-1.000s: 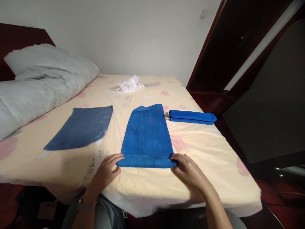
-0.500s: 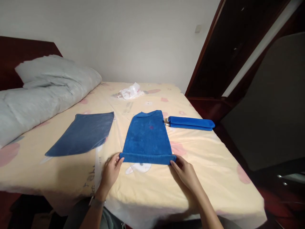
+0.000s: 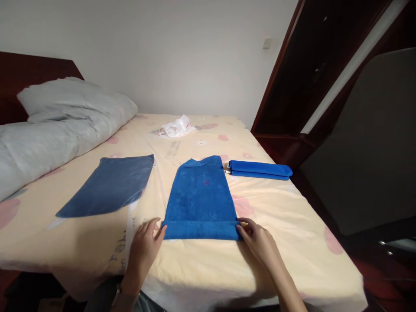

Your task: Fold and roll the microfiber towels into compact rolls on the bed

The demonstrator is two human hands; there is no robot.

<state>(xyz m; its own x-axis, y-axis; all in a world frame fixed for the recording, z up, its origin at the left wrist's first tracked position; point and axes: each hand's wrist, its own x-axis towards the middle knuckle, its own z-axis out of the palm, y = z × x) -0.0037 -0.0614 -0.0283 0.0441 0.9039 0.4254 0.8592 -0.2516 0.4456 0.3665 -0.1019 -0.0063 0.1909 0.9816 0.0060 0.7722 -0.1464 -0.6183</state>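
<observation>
A blue towel [image 3: 201,195] lies spread on the bed, its near end folded over in a flat band [image 3: 201,230]. My left hand [image 3: 145,242] is closed at the left end of that band, thumb against the cloth edge. At the opposite end, my right hand [image 3: 258,240] pinches the fold between thumb and fingers. The towel's far edge is slightly turned over, with an uneven corner. To the right sits a rolled or folded blue towel [image 3: 260,170] with a small tag at its left end. A grey-blue cloth [image 3: 108,186] lies flat on the left.
The bed [image 3: 201,264] has a yellow patterned sheet. A crumpled white plastic bag [image 3: 177,126] rests near the wall. Along the left is a bunched grey quilt [image 3: 68,117], with a dark headboard [image 3: 35,69] behind it. A dark wooden cabinet [image 3: 292,82] stands beyond the right edge.
Both hands have moved nearer to me with the folded end of the blue towel. The band now looks wider, and the towel reaches closer to the bed's front edge.
</observation>
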